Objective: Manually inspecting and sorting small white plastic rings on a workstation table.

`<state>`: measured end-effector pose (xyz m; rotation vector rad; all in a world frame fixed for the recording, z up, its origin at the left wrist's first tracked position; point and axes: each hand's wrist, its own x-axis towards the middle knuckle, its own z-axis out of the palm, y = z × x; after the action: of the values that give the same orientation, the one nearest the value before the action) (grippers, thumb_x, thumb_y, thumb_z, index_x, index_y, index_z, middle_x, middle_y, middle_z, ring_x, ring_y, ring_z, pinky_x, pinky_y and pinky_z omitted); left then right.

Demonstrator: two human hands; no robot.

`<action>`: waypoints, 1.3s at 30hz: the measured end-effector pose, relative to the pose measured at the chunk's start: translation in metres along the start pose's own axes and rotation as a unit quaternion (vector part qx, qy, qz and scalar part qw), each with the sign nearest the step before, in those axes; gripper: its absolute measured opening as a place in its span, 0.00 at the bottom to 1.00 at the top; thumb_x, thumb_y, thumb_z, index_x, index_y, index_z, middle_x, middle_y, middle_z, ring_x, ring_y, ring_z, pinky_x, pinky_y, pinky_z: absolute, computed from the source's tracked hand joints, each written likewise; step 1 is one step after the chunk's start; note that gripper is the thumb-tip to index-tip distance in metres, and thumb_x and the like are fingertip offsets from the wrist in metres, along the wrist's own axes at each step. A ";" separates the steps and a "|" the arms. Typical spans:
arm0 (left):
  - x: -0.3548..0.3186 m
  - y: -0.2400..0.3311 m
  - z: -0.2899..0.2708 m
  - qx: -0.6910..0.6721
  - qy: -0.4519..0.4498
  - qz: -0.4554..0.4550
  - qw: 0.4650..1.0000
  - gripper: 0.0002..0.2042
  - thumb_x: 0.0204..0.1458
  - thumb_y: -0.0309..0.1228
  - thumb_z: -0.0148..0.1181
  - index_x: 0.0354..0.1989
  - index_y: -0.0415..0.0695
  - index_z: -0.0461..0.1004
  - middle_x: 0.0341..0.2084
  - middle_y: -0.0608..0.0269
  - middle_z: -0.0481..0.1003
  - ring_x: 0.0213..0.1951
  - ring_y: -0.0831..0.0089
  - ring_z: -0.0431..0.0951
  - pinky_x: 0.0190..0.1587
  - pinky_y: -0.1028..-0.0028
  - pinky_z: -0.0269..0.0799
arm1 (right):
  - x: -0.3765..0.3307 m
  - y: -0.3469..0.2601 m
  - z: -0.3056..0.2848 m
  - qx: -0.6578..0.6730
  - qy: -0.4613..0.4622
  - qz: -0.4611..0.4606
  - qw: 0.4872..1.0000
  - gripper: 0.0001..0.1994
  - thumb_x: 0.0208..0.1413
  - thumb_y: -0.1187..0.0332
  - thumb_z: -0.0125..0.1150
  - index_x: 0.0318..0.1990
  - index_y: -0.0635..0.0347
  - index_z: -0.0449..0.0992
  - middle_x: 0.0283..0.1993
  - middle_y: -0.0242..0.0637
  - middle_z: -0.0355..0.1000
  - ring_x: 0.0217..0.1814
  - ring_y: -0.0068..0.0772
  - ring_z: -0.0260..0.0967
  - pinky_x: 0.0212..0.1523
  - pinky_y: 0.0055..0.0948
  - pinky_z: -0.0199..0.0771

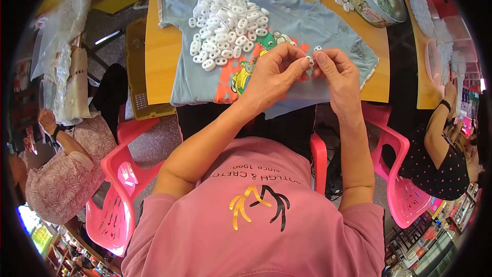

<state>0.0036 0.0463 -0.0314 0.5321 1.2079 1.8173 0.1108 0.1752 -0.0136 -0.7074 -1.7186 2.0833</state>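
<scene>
At centre frame, the left hand (274,74) and right hand (335,72) pinch together on 1 small white clip (310,60) above the blue shirt (307,25), seemingly mid-assembly; pressing it closed looks to need firm, aligned fingertip pressure, with the clip pile (225,28) up-left.

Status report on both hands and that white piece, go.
Left hand and right hand pinch one small white plastic piece together above the light blue shirt. Pile of white pieces lies apart, up-left. Nothing blocking.
</scene>
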 end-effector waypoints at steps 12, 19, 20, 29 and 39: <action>0.000 -0.001 0.001 -0.012 0.008 0.009 1.000 0.06 0.58 0.27 0.57 0.37 0.37 0.70 0.30 0.66 0.74 0.30 0.82 0.74 0.32 0.81 0.71 | 0.000 -0.003 0.004 -0.114 -0.007 -0.036 0.993 0.07 0.59 0.69 0.60 0.37 0.64 0.75 0.33 0.30 0.73 0.31 0.17 0.67 0.35 0.18 0.67; -0.002 -0.001 0.003 0.020 0.034 0.003 0.999 0.08 0.58 0.30 0.57 0.38 0.37 0.71 0.30 0.65 0.75 0.29 0.81 0.75 0.32 0.81 0.71 | -0.002 0.006 0.014 -0.172 0.032 -0.090 0.980 0.07 0.59 0.69 0.60 0.36 0.64 0.75 0.31 0.28 0.73 0.32 0.16 0.66 0.34 0.17 0.67; -0.002 -0.001 0.003 0.028 0.039 0.007 0.999 0.08 0.59 0.30 0.57 0.38 0.37 0.71 0.29 0.65 0.75 0.29 0.81 0.75 0.31 0.81 0.71 | -0.002 0.007 0.015 -0.174 0.043 -0.096 0.979 0.07 0.59 0.69 0.60 0.35 0.64 0.75 0.30 0.28 0.73 0.31 0.16 0.66 0.34 0.17 0.67; 0.000 0.001 0.000 -0.002 0.030 -0.007 1.000 0.08 0.59 0.30 0.56 0.38 0.37 0.70 0.29 0.65 0.74 0.29 0.81 0.74 0.32 0.79 0.72 | 0.003 -0.029 0.008 -0.183 -0.036 -0.054 0.981 0.09 0.60 0.69 0.58 0.42 0.66 0.76 0.35 0.32 0.74 0.34 0.18 0.68 0.38 0.18 0.70; 0.001 0.002 -0.002 -0.007 0.007 -0.003 1.000 0.08 0.59 0.31 0.56 0.37 0.38 0.69 0.29 0.65 0.74 0.29 0.80 0.75 0.33 0.79 0.71 | 0.017 -0.039 -0.006 -0.419 -0.125 -0.289 0.852 0.06 0.53 0.77 0.60 0.38 0.67 0.72 0.33 0.40 0.71 0.32 0.35 0.70 0.33 0.27 0.68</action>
<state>0.0008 0.0457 -0.0311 0.5083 1.2043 1.8271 0.0988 0.1974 0.0210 -0.0534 -2.5937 0.9970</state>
